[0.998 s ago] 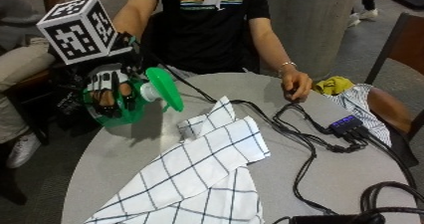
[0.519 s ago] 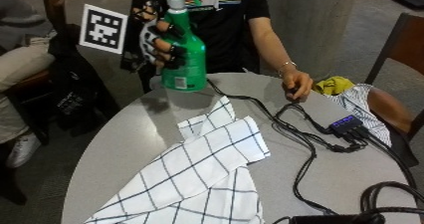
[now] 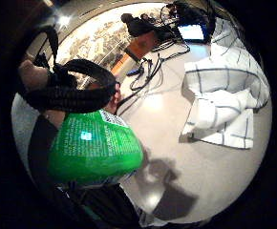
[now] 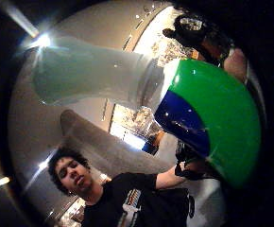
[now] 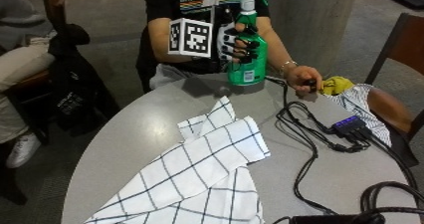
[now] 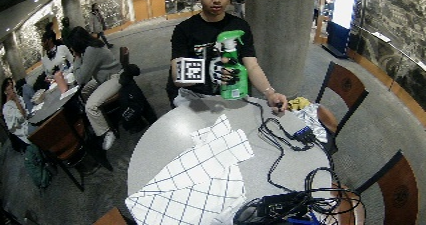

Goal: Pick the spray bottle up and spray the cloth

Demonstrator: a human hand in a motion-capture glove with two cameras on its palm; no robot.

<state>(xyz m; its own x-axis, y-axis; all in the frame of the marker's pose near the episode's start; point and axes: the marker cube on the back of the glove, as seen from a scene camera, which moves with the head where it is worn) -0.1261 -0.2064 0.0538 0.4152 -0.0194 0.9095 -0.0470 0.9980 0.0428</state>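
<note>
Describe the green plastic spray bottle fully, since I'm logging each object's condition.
The green plastic spray bottle has a green trigger head, a pale neck and a printed label low on its body. It is upright, lifted clear of the round grey table, above its far edge. The black-gloved right hand grips its upper body, fingers curled round it. Nothing else touches it.

We saw the green spray bottle close against our strapped right hand, above the grey table. The checked cloth lay crumpled there, black cables farther off.
</note>
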